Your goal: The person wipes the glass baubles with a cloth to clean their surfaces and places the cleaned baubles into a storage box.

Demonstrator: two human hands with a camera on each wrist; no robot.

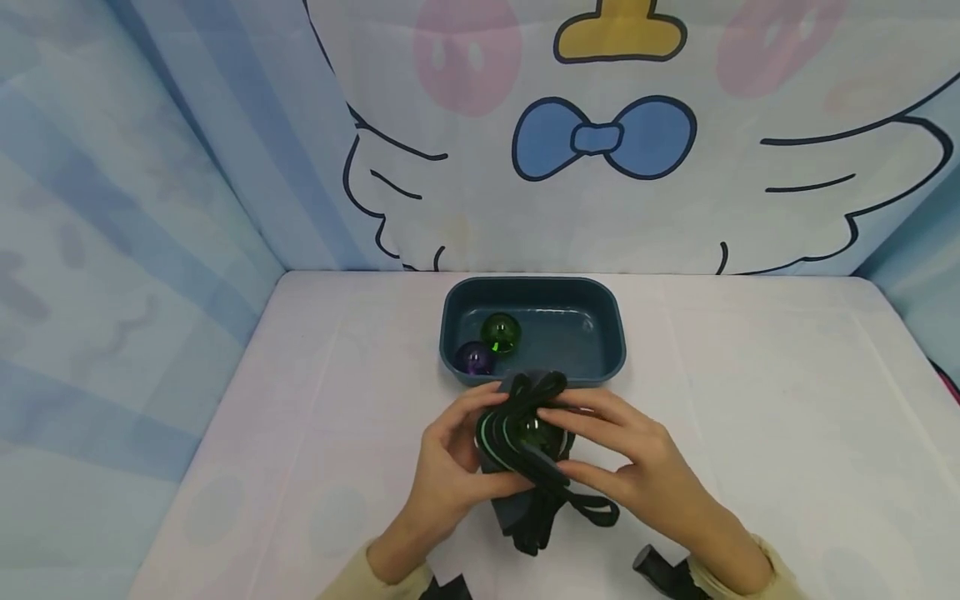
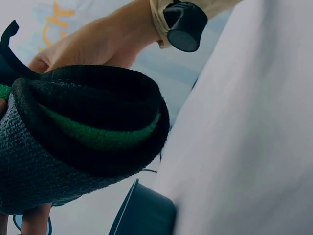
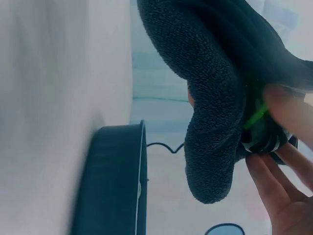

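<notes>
A dark, fleecy folded cloth bundle (image 1: pixel 516 508) with black straps and thin green stripes is held up just in front of the blue box. My left hand (image 1: pixel 442 467) grips its left side, fingers behind and thumb in front. A clear green ball (image 1: pixel 538 435) sits among the folds, partly covered by cloth. My right hand (image 1: pixel 637 458) pinches this ball at its right side, thumb below and fingers above. In the left wrist view the rolled cloth (image 2: pixel 98 132) hides most of the left fingers. The right wrist view shows the right fingers (image 3: pixel 274 183) round the ball.
A dark blue box (image 1: pixel 611 342) stands at the back middle of the white table (image 1: pixel 750 400). Inside its left end lie another green ball (image 1: pixel 500 332) and a purple ball (image 1: pixel 475 358). A patterned curtain (image 1: pixel 585 217) hangs behind the table.
</notes>
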